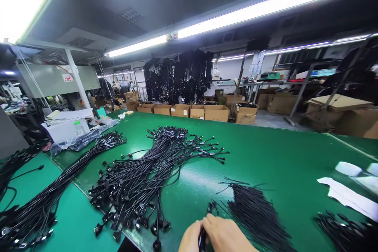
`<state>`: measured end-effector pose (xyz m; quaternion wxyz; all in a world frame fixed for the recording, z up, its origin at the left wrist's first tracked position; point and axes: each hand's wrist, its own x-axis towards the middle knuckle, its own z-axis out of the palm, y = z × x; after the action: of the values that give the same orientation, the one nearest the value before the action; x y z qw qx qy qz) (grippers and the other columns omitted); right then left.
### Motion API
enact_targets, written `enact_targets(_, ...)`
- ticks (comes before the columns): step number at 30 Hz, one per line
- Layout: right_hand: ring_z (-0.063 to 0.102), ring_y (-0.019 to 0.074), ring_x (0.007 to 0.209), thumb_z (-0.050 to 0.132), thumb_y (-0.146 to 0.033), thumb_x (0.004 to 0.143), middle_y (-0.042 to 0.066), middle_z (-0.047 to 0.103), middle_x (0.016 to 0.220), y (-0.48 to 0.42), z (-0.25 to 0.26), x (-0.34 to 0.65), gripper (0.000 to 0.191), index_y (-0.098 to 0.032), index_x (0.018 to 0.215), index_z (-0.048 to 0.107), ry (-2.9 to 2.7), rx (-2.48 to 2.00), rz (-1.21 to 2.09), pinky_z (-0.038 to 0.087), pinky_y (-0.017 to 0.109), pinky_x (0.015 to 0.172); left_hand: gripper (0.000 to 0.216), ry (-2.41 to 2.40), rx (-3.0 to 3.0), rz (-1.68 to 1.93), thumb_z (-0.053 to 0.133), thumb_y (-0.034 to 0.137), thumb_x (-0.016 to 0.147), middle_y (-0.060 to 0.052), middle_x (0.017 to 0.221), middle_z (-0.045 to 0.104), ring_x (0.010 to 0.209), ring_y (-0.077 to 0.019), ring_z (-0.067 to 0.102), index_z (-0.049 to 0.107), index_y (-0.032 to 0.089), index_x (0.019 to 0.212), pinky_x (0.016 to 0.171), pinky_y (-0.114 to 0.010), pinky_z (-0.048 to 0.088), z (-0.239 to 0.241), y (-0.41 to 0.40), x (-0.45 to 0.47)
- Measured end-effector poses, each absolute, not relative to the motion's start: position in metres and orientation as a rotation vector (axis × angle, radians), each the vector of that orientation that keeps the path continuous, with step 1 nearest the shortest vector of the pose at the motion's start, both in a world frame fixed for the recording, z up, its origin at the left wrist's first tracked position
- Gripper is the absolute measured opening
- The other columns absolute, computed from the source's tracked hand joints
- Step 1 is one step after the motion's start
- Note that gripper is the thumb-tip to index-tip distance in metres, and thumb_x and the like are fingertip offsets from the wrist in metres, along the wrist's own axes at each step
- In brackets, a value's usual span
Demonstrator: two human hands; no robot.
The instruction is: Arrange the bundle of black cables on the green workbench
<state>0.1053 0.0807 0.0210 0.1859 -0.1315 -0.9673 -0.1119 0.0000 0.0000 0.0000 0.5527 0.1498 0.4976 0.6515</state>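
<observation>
My left hand and my right hand meet at the bottom edge of the head view, fingers closed around a thin black cable whose end pokes out above them. Just right of my hands lies a pile of black cable ties. To the left sprawls a large heap of black cables with plugs on the green table. Only part of each hand shows.
A second long bundle of black cables runs along the left. Plastic bags and a white box sit at the far left. White paper strips lie at right. Cardboard boxes line the floor behind the table.
</observation>
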Motion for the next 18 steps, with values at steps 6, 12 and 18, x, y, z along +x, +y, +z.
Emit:
enact_targets(6,0.056,0.0152,0.063,0.032,-0.025,0.094,0.000,0.059,0.067,0.073,0.022,0.100,0.033,-0.020,0.065,0.047,-2.449,-0.825,0.783,0.038,0.023,0.058,0.031,1.028,0.451,1.631,0.072,0.035,0.057,-0.001,0.073,0.059,0.076,-0.0174,0.054,0.072,0.016,0.081,0.075,-0.030,0.040,0.006,0.009,-0.015)
enact_targets(12,0.045,0.0149,0.060,0.036,-0.024,0.086,-0.001,0.048,0.059,0.085,0.033,0.116,0.029,-0.020,0.058,0.034,-2.422,-1.010,0.895,0.032,0.026,0.056,0.022,1.345,1.532,1.120,0.057,0.019,0.069,-0.001,0.074,0.046,0.076,-0.0169,0.047,0.078,0.026,0.066,0.075,-0.031,0.036,-0.014,-0.004,-0.023)
enact_targets(18,0.054,0.0166,0.064,0.035,-0.013,0.087,0.003,0.060,0.074,0.062,0.020,0.125,0.020,-0.021,0.077,0.051,-2.666,-0.479,0.342,0.032,0.027,0.056,0.045,1.378,1.109,1.172,0.045,0.049,0.085,-0.002,0.063,0.053,0.062,-0.0162,0.049,0.074,0.015,0.087,0.069,-0.033,0.044,-0.034,-0.002,-0.031)
